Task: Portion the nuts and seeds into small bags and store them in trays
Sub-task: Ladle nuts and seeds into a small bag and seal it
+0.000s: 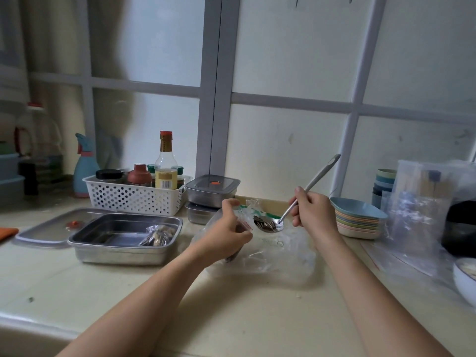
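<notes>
Steel spoon (269, 225), loaded with seeds (265, 224), sits between both hands, its handle gripped in the right hand (313, 211). Just beside it, the left hand (229, 233) pinches a small clear bag (242, 211) open above the counter (128, 292). One filled bag (157, 235) lies in the tray (123, 238), left.

No word or number can be read here. The yellow label (166, 177) on the clear bottle (166, 156) in the white basket (134, 198) carries a barcode (bars only, digits too small); any print above it seems blurred.
</notes>
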Action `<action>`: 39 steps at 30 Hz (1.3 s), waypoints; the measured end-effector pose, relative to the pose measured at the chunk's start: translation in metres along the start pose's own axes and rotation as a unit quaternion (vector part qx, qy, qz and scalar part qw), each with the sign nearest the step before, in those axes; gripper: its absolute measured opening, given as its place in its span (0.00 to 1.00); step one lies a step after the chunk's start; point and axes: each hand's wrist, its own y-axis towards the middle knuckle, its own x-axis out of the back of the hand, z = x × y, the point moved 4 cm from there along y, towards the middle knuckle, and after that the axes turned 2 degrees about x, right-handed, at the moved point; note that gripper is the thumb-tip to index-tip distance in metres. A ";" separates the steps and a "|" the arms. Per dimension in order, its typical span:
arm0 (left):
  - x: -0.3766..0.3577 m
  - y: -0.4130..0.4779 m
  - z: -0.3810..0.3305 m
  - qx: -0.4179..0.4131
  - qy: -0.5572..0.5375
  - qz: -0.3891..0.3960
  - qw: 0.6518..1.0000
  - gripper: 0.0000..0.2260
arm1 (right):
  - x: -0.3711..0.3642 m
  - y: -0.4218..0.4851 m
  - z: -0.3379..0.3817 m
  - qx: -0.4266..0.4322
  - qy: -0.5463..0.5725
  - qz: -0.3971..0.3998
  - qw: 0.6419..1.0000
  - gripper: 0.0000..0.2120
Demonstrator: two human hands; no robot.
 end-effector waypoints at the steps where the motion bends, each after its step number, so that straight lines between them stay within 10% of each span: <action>1: -0.002 -0.001 -0.001 -0.021 0.013 0.000 1.000 0.29 | 0.000 -0.001 0.003 0.009 -0.006 -0.005 1.000 0.22; 12: -0.014 -0.002 -0.006 -0.117 0.142 0.000 0.983 0.33 | -0.009 -0.013 0.024 0.152 -0.104 -0.037 0.982 0.19; 22: -0.013 0.006 0.005 -0.098 0.114 -0.049 0.987 0.34 | -0.042 -0.036 0.059 0.412 -0.187 -0.051 0.890 0.16; 39: -0.014 0.008 0.005 -0.087 0.084 -0.071 0.990 0.30 | -0.049 -0.042 0.064 0.500 -0.226 -0.067 0.833 0.15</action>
